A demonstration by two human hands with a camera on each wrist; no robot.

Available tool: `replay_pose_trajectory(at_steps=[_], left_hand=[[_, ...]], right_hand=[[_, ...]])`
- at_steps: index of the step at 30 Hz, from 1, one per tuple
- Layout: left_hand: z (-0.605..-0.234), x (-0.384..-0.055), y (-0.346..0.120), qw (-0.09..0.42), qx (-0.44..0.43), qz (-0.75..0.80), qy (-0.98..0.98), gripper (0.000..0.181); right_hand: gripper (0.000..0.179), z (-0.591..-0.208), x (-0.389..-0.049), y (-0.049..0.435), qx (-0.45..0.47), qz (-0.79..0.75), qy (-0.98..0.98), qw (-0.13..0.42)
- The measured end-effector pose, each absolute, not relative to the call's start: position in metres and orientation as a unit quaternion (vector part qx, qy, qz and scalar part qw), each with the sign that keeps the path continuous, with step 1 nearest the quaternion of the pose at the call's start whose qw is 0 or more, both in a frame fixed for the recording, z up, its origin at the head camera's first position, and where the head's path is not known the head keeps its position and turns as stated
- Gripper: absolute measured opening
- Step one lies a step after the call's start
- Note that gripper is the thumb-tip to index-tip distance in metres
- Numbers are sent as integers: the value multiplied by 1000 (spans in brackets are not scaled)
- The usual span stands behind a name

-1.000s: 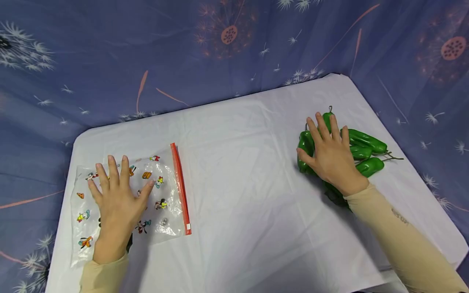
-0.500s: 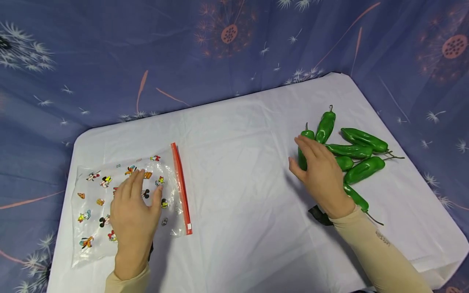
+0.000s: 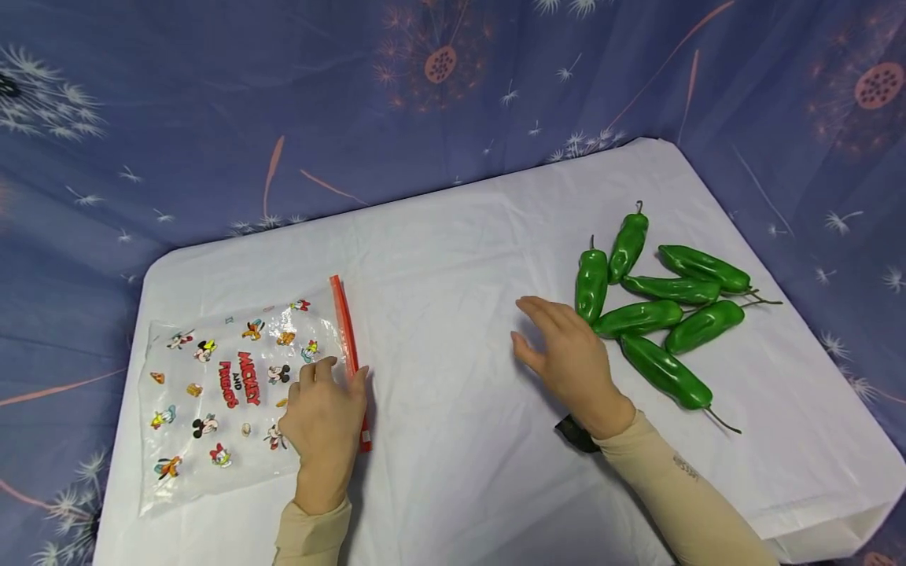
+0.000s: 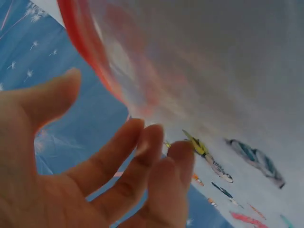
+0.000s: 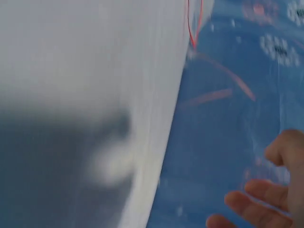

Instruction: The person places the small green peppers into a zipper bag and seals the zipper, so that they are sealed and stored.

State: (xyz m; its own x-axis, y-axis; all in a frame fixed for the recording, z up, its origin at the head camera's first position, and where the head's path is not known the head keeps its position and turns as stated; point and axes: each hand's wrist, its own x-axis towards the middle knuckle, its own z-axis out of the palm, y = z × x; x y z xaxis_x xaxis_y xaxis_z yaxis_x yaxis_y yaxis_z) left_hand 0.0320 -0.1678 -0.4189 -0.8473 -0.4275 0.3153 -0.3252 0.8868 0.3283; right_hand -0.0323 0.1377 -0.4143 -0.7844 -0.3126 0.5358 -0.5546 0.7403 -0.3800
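A clear zip bag point(image 3: 244, 456) printed with cartoon characters lies flat on the left of the white table, its red zip strip point(image 3: 344, 330) facing right. Over the strip is my left hand point(image 3: 325, 428), fingers slightly bent and thumb apart. The left wrist view has its fingertips point(image 4: 152, 135) close by the bag's red edge point(image 4: 90, 57); whether they touch it I cannot tell. Mid-table, my right hand point(image 3: 569, 365) hovers with loosely bent fingers, holding nothing. Just right of it lie several green peppers point(image 3: 637, 318) with thin stems.
A white cloth point(image 3: 439, 330) covers the table. Behind it hangs a blue curtain point(image 3: 340, 102) with a dandelion pattern. A dark wrist device point(image 3: 576, 434) sits under my right wrist.
My left hand has moved right across the bag to the red strip. My right hand has moved left and down off the peppers, uncovering them. The bag and peppers stay put.
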Motion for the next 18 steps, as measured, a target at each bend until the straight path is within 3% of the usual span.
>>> replay_pose_trajectory(at_steps=[8, 18], left_hand=[[-420, 34, -165, 143, 216, -120, -958, 32], [-422, 34, -165, 241, 159, -100, -952, 8]], right_hand=[[41, -422, -14, 72, 404, 217, -876, 151], [37, -426, -21, 21, 487, 189, -846, 111]])
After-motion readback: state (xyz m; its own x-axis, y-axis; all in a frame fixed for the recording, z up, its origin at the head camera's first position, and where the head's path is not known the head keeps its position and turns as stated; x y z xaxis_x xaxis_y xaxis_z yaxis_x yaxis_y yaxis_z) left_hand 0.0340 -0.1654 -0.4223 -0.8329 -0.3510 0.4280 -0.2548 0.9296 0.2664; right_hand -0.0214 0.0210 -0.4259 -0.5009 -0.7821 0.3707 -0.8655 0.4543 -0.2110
